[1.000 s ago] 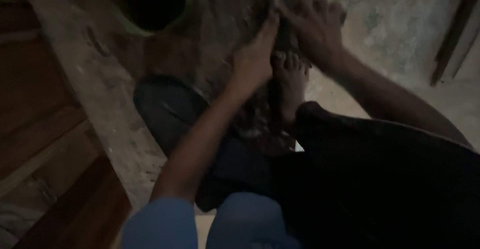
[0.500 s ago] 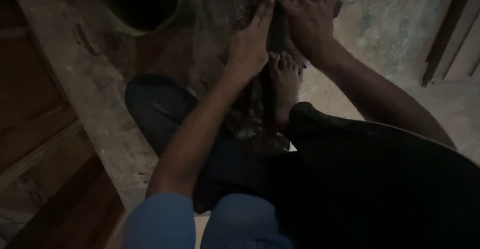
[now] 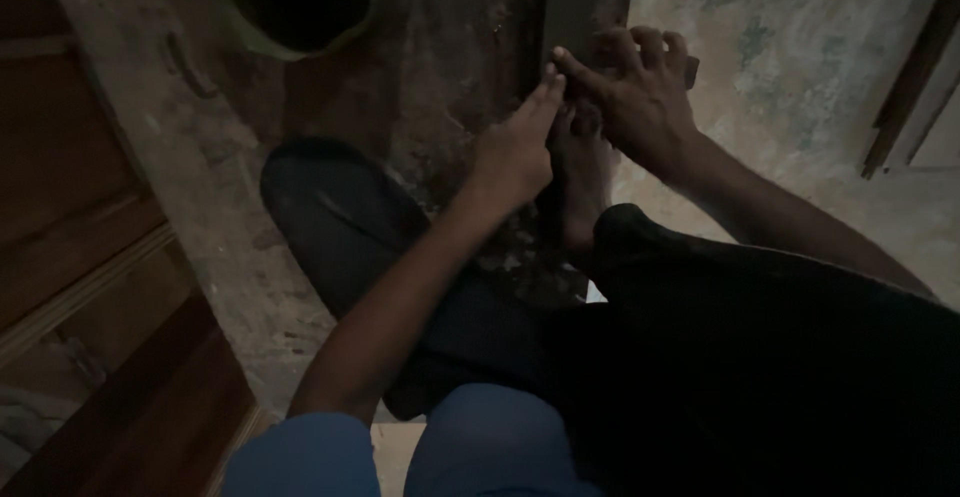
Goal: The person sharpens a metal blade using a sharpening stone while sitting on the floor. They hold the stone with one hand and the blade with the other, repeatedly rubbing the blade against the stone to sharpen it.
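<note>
Flat, dark grey rectangular slab (image 3: 578, 12), stone-like in look, lying on the stained, mottled floor (image 3: 800, 47) at the top middle of the view, just ahead of the bare foot (image 3: 580, 182) and partly covered at its near end by both hands. Left hand (image 3: 515, 147) stretched forward with fingers held straight and close together, fingertips (image 3: 550, 82) touching the near edge of the slab; nothing gripped, palm down. Right hand (image 3: 635, 92) spread over the slab's near right corner, fingers arched and slightly splayed, thumb tip meeting the left fingertips; pressing on or curling over the slab, though too dim to tell whether closed around it. Bare foot planted flat on the floor directly beneath both hands, toes pointing toward the slab. Black trouser leg (image 3: 760, 357) filling the lower right; blue sleeves (image 3: 400, 452) at the bottom edge. Round dark-mouthed vessel with a pale green rim (image 3: 375, 7) on the floor at the upper left, well apart from the hands. Worn wooden beam (image 3: 180, 157) running diagonally down the left side, reddish-brown wooden boards (image 3: 80, 217) beyond it.
</note>
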